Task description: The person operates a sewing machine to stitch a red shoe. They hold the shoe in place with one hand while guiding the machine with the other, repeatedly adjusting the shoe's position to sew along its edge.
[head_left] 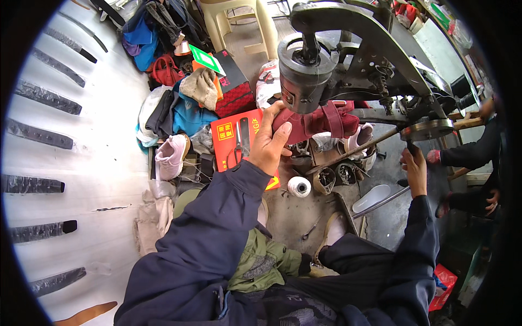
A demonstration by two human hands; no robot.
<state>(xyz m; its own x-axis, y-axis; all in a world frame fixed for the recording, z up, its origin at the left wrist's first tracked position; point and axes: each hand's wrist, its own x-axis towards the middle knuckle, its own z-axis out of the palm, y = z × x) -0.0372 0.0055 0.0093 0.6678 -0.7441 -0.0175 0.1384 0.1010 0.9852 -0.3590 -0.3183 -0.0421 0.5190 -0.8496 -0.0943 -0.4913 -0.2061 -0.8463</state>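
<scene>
Nearest the camera lay the person's lap, dark blue sleeves over a rumpled olive-green garment (266,261), both forearms rising from the lower edge. The left hand (267,145) reached up and forward, its fingers (272,117) curled narrow around the near end of a maroon shoe (321,120), thumb pressed against the side. The shoe sat under the round black head (304,68) of a cast-metal stitching machine (375,49), threaded onto the machine's slim horizontal arm; its long axis ran left to right across the view, the held end toward the left, the other end pointing right toward the machine's column. Its upper looked soft and cloth-like, with folded straps or bands across it. The right hand (416,173) was well apart to the right, raised just below a flat steel handwheel (428,129); its fingers closed around a small dark knob at the wheel's underside, though the grasp itself was partly hidden. Between the hands, on the dusty grey floor, stood a white spool of thread (298,186), cylindrical and tightly wound. A glossy red cardboard box (231,138) lay behind the left wrist with scissors (240,142) on top. A pale pink sneaker (170,156) rested farther left beside heaped clothing
</scene>
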